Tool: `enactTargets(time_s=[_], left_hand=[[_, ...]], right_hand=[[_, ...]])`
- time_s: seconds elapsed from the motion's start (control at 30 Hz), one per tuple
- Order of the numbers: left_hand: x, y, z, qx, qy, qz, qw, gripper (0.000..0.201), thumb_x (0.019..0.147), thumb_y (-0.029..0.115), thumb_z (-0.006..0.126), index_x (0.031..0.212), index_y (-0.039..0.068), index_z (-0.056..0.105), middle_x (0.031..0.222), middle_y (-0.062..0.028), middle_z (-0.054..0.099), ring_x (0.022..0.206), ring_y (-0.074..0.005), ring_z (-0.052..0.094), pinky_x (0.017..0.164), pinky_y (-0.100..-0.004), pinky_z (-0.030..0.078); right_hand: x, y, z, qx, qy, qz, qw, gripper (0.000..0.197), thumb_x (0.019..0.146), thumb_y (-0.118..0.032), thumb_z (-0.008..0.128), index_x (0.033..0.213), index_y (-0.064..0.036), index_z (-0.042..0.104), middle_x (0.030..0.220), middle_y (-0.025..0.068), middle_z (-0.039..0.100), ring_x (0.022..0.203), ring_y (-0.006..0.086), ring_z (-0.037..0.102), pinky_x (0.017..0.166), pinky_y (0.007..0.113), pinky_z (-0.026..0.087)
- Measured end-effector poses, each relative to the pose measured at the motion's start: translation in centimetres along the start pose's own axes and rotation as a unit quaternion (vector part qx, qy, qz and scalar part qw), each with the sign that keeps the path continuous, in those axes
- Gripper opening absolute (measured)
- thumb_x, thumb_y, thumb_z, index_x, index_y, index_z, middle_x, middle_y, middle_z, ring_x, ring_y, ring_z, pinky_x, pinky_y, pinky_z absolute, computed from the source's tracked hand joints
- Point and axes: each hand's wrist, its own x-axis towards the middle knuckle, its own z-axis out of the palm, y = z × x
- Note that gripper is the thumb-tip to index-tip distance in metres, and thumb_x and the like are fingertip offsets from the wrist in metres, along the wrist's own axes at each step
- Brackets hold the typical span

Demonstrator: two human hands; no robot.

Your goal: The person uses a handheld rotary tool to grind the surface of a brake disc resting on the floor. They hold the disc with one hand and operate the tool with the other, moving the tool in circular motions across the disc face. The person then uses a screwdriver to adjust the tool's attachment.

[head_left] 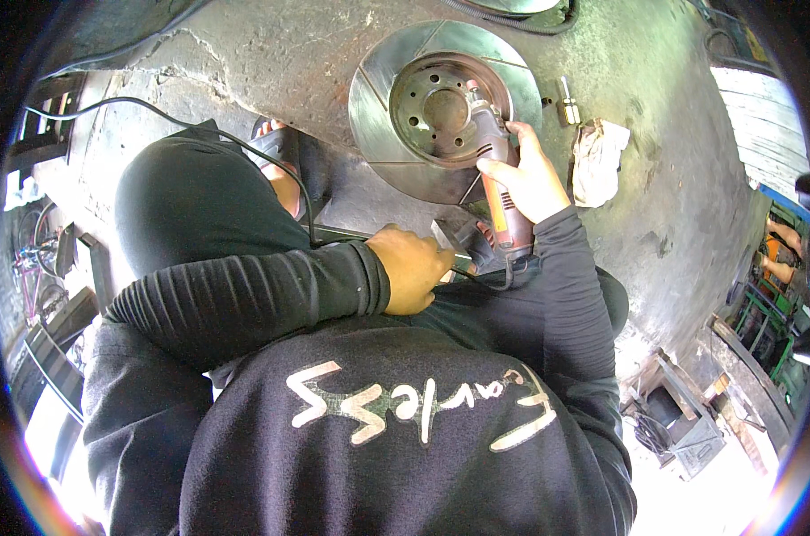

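Note:
A large brake disc [376,98] lies flat on the worn floor in front of me, its outer face shiny and its hub ring darker and drilled with holes. My right hand [532,174] is wrapped around a slim grey and orange electric grinder [505,201]. The grinder's narrow tip points away from me, over the disc's hub. Its black power cord [490,286] leaves the rear end and runs to my left hand [411,268]. That hand is closed around the cord over my lap; its fingertips are partly hidden.
Right of the disc are a small metal fitting [568,105] and a crumpled pale cloth [600,161]. Part of another round metal piece [517,4] shows at the top edge. A sandaled foot [284,170] rests left of the disc. The cord crosses my left leg. A bicycle stands far left.

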Motion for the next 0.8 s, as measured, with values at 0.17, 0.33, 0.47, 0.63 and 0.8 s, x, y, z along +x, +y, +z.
enactTargets(time_s=[0.17,0.33,0.47,0.63,0.8], left_hand=[[0.0,0.2,-0.1,-0.037,-0.026,0.017,0.999,0.043,0.074,0.024,0.067,0.109,0.003,0.054,0.091,-0.0159,0.062,0.083,-0.0331,0.064,0.070,-0.0438,0.053],[0.0,0.5,-0.7,-0.066,-0.018,0.022,0.997,0.044,0.074,0.023,0.066,0.111,0.002,0.054,0.092,-0.0170,0.063,0.085,-0.0339,0.065,0.071,-0.0446,0.053],[-0.1,0.7,-1.2,-0.087,-0.017,0.023,0.996,0.042,0.075,0.021,0.065,0.110,0.002,0.055,0.093,-0.0186,0.065,0.087,-0.0352,0.065,0.073,-0.0456,0.052],[-0.1,0.8,-1.5,-0.088,-0.024,0.025,0.996,0.042,0.076,0.021,0.064,0.111,0.001,0.054,0.094,-0.0187,0.065,0.088,-0.0352,0.065,0.074,-0.0456,0.052],[-0.1,0.8,-1.5,-0.082,-0.036,0.022,0.996,0.043,0.077,0.022,0.064,0.113,0.001,0.054,0.096,-0.0185,0.065,0.088,-0.0348,0.065,0.074,-0.0458,0.052]], right_hand=[[1.1,0.8,-1.2,-0.052,-0.007,0.000,0.999,0.072,0.073,-0.029,0.074,0.129,0.0019,0.042,0.124,0.0289,0.053,0.116,0.0372,0.053,0.098,0.040,0.041],[1.6,0.8,-1.8,-0.075,-0.015,-0.019,0.997,0.072,0.072,-0.028,0.074,0.130,0.0025,0.044,0.125,0.0274,0.053,0.116,0.0345,0.053,0.097,0.038,0.042],[1.5,0.6,-1.8,-0.056,-0.039,-0.010,0.998,0.072,0.072,-0.027,0.075,0.130,0.0031,0.045,0.120,0.0261,0.056,0.112,0.0324,0.057,0.095,0.036,0.043],[1.5,1.6,-1.6,-0.029,-0.047,-0.007,0.998,0.072,0.071,-0.025,0.075,0.129,0.0040,0.045,0.112,0.0246,0.061,0.103,0.0306,0.061,0.091,0.035,0.045],[1.1,0.7,-1.4,-0.016,-0.037,0.006,0.999,0.069,0.071,-0.023,0.074,0.128,0.0053,0.045,0.104,0.0240,0.063,0.097,0.0287,0.063,0.087,0.034,0.047]])
